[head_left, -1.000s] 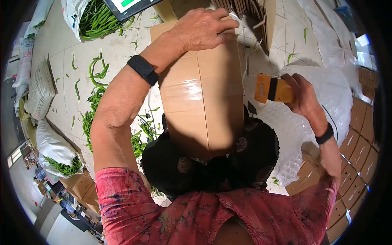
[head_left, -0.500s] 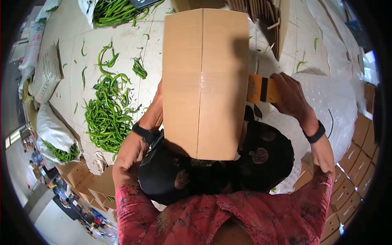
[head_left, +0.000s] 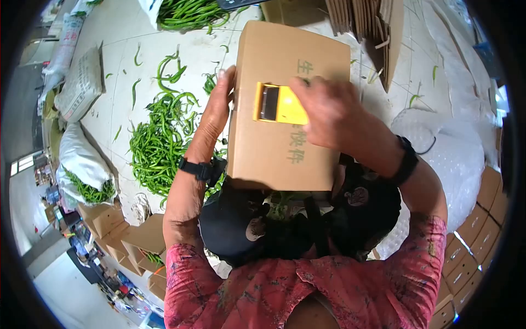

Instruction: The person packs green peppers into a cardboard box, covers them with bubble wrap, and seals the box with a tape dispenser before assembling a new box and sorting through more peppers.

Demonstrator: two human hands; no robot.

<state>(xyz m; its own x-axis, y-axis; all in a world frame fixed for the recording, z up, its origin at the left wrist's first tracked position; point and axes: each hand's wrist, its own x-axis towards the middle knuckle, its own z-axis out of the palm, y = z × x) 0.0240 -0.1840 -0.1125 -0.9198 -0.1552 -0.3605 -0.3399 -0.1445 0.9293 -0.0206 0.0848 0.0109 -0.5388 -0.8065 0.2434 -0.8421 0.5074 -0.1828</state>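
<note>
A closed cardboard box [head_left: 263, 159] with dark printed characters on its top face stands in front of my body, above my knees. My left hand [head_left: 219, 101] holds it by the left side, fingers long against the wall and partly hidden by the edge. In my right hand [head_left: 334, 112], blurred by motion, is a yellow tape dispenser [head_left: 290, 104] with a dark band near its left end. The dispenser overlaps the middle of the printed face, and my right fingers wrap its right end.
Green chili peppers [head_left: 161, 151] lie heaped on the tiled floor at left, near a white sack [head_left: 85, 156]. Flattened cardboard [head_left: 364, 19] stands at top right. Bubble wrap [head_left: 455, 159] and stacked boxes [head_left: 466, 247] are on the right; an open box [head_left: 145, 238] sits lower left.
The box has turned from a face with a taped seam to the printed face. My right hand has brought the tape dispenser from the box's right side over its top. My left hand shows more.
</note>
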